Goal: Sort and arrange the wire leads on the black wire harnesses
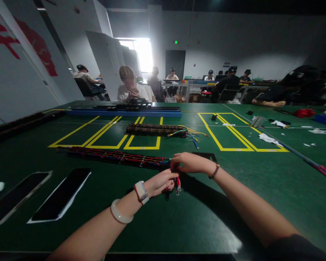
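A long black strip with red and blue wires (pixel 116 157) lies across the green table and ends at my two hands. My left hand (pixel 161 182) is closed around the wires at that right end. Red and blue leads with metal ring terminals (pixel 178 187) hang out past its fingers. Just above, my right hand (pixel 190 162) reaches in from the right with bent, closed fingertips at the same end; what they pinch is hidden. Farther back lies a second black wired strip (pixel 154 129) with yellow, green and blue leads.
Two phones (pixel 63 195) (pixel 19 197) lie at the left, one on white paper. Yellow tape outlines (pixel 142 148) mark the table. A blue rail (pixel 122 113) runs along the back. Paper scraps (pixel 273 139) lie at the right. A person (pixel 129 87) sits opposite; others work behind.
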The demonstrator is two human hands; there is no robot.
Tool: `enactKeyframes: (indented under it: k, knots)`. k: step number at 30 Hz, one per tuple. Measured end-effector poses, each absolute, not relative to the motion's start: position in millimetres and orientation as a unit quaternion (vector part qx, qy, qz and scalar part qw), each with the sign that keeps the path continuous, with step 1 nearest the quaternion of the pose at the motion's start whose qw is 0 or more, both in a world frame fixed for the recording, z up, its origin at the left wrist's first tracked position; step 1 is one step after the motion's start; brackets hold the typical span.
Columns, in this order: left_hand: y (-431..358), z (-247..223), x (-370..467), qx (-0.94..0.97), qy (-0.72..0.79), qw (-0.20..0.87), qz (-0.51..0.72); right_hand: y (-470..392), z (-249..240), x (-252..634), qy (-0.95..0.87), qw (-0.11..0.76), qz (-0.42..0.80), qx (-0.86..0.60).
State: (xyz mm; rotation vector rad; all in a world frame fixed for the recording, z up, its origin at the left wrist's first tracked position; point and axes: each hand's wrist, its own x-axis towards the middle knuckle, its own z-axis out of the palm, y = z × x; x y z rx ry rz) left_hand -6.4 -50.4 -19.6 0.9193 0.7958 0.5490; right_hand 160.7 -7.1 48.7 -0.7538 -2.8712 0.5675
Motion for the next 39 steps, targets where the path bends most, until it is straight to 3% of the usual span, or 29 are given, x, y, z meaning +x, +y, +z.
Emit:
enactKeyframes:
  k: [15,20,25,29,32,35,39]
  knots:
    - [-50.0,-20.2,-4.0,0.415,0.361,0.795,0.256,-24.1,64.5,161.6,-0.951,-0.015,0.145,-0.273]
    - [-49.1,-24.8,-5.6,0.398,0.327,0.810,0.279,-32.0,67.2,158.6,-0.948,-0.024,0.081,-0.308]
    - [-49.6,-18.9,-7.6,0.392,0.313,0.833,0.235,-16.4,70.4,166.2,-0.939,0.053,0.153,-0.302]
    - [-50.4,-19.5,-5.3,0.403,0.333,0.812,0.260,-3.9,60.3,164.7,-0.879,0.167,0.191,-0.403]
    - [-51.6,-19.9,-3.6,0.415,0.351,0.797,0.264,-3.6,48.1,154.2,-0.849,0.218,0.102,-0.470]
    - [-52.8,-19.4,-1.7,0.427,0.364,0.786,0.260,-8.7,40.6,137.9,-0.844,0.169,-0.015,-0.509]
    - [-54.3,-20.5,1.3,0.426,0.375,0.777,0.273,-13.9,38.4,106.5,-0.850,0.092,-0.074,-0.513]
